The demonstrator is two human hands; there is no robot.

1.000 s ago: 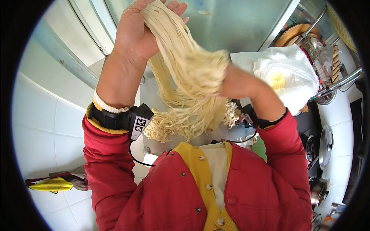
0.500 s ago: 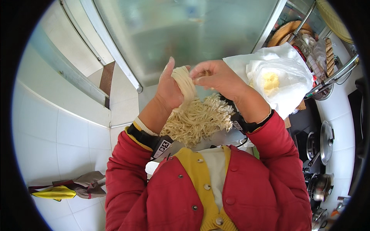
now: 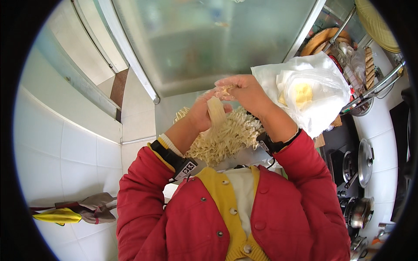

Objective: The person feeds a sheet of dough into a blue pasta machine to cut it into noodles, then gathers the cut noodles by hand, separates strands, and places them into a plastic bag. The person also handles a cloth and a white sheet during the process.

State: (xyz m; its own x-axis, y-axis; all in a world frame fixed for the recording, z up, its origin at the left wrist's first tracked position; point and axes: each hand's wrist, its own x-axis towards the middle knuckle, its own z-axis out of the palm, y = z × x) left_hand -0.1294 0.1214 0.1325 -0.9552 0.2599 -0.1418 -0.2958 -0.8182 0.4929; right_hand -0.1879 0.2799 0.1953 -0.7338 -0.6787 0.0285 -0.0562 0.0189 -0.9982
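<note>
You hold a bundle of pale noodles (image 3: pixel 224 135) at chest height, left hand (image 3: pixel 201 114) gripping the strand, right hand (image 3: pixel 241 89) pinching its top end, so you seem mid-separating, and next need a gentle, even pull.

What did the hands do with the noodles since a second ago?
The left hand, raised high a second ago, dropped down, so the long noodles bunched low. The right hand rose to pinch strands above it. Both hands kept hold of the noodles; the plastic bag stayed put.

pale yellow noodles (image 3: pixel 226 137); red jacket (image 3: pixel 183 222), yellow cardigan (image 3: pixel 226 209); white wall tiles (image 3: pixel 65 148)
</note>
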